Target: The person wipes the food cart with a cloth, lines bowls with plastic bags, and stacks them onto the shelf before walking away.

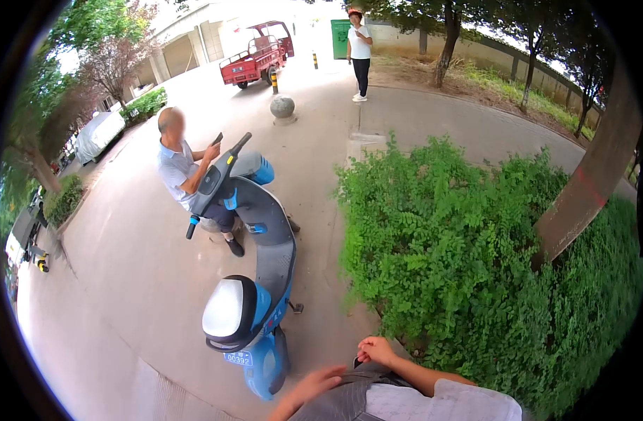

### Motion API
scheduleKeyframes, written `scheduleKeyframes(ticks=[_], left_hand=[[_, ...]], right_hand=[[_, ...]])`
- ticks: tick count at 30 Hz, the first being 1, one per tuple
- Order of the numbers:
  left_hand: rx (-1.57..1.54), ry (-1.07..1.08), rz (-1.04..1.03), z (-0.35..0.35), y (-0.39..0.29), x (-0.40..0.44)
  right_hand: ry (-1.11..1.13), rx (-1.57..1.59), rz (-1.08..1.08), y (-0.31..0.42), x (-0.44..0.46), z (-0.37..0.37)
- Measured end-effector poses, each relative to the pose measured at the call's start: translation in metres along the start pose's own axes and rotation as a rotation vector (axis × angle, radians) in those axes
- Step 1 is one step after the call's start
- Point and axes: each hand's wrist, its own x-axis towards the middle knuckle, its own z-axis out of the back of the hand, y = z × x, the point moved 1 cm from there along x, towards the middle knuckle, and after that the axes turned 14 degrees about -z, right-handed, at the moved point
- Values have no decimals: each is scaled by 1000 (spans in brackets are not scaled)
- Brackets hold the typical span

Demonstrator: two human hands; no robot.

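Observation:
At the bottom centre my right hand (376, 350) is closed, with the edge of a small dark thing at its fingers that I cannot make out. My left hand (320, 382) lies lower and to the left, its fingers stretched out, holding nothing. Both hands are near a dark bag or cloth (339, 401) at my waist. Just beyond my left hand stands a blue and grey scooter (272, 245) with a white and black seat (224, 309), not touched by either hand.
A seated person (177, 165) holds a phone beyond the scooter. Green bushes (434, 224) and a leaning trunk (581, 189) stand at right. Farther off are a stone ball (282, 107), a red three-wheeler (255, 62) and a standing person (361, 52).

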Motion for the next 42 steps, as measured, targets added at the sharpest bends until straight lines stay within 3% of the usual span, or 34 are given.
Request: scheduleKeyframes(ticks=[3,7,13,14,24,32,35,39,42], left_hand=[[17,6,62,-2,-9,-12],[74,28,-31,0,-3,-10],[4,15,125,-1,-13,-13],[15,23,-10,-1,-2,-11],[66,24,19,-3,-3,-7],[9,31,43,-5,-11,2],[43,51,23,-2,16,5],[34,68,48,-6,-12,11],[28,66,-7,-5,5,16]], right_hand=[[24,19,-16,-2,1,-2],[-9,-62,31,14,-15,-7],[5,-50,-47,-7,-9,-9],[5,-24,-45,2,1,-5],[-38,38,-26,-12,11,-3],[98,-125,-55,1,8,4],[55,-162,-77,11,-2,4],[-10,-239,-72,20,-16,2],[-20,-322,-28,22,-14,9]])
